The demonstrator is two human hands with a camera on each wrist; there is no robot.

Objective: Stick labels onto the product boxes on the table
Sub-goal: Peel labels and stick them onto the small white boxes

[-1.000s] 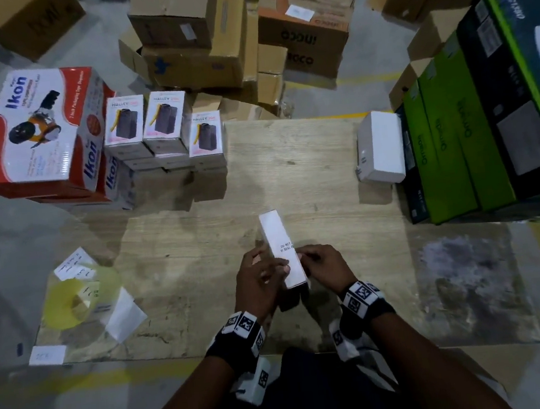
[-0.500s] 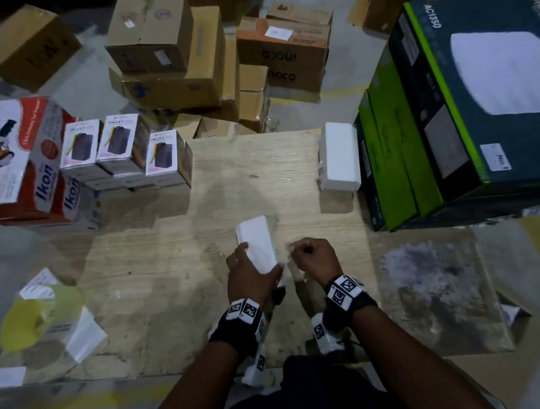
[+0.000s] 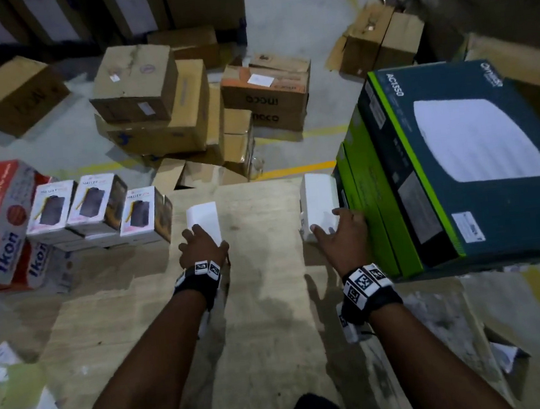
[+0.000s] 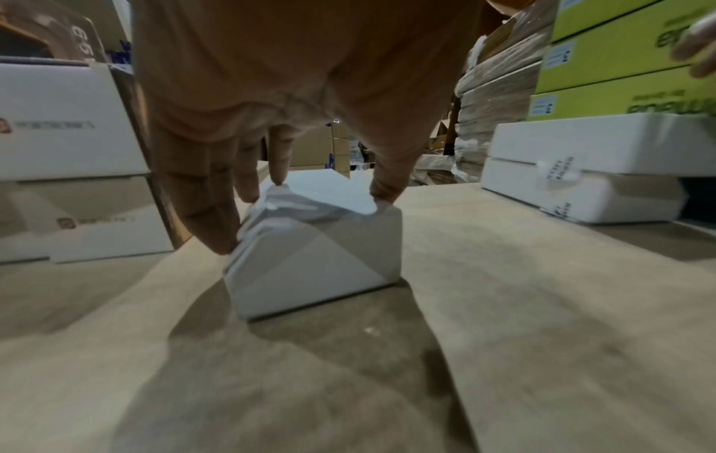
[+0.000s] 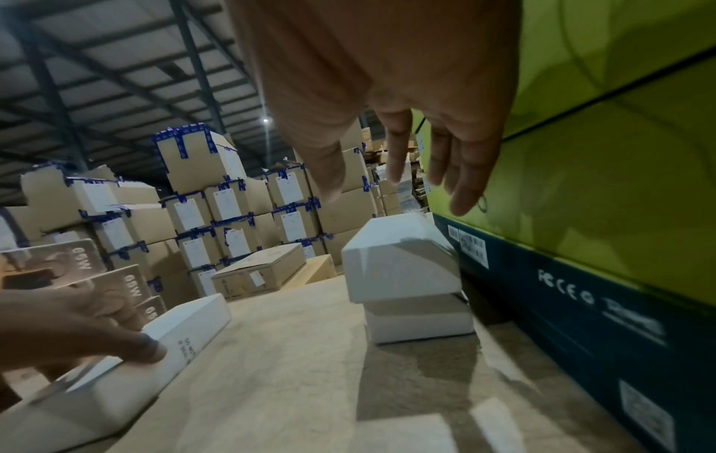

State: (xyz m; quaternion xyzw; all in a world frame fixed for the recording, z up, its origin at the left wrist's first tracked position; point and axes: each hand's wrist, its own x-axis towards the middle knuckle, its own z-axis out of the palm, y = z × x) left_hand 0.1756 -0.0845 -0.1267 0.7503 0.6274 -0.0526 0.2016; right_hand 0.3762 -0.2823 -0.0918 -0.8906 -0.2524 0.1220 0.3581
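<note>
A long white box (image 3: 202, 222) lies on the wooden table (image 3: 271, 303), just right of the Halley boxes (image 3: 144, 213). My left hand (image 3: 200, 247) grips its near end, thumb on one side and fingers on the other (image 4: 310, 199). Printed text shows on the side of this white box (image 5: 186, 331). Two more white boxes (image 3: 317, 199) lie stacked against the green cartons. My right hand (image 3: 337, 230) hovers over the stack's near end with fingers spread, and in the right wrist view the hand (image 5: 395, 196) is clear of the top box (image 5: 403, 269).
Tall green and dark cartons (image 3: 455, 160) wall off the table's right side. Red Ikon boxes (image 3: 4, 230) stand at far left. Label sheets and a yellow roll (image 3: 3, 395) lie at the near left corner. Brown cartons (image 3: 154, 110) sit on the floor beyond.
My left hand carried the white box away from my body and set it down by the Halley boxes. My right hand let go of it and reached right to the white stack.
</note>
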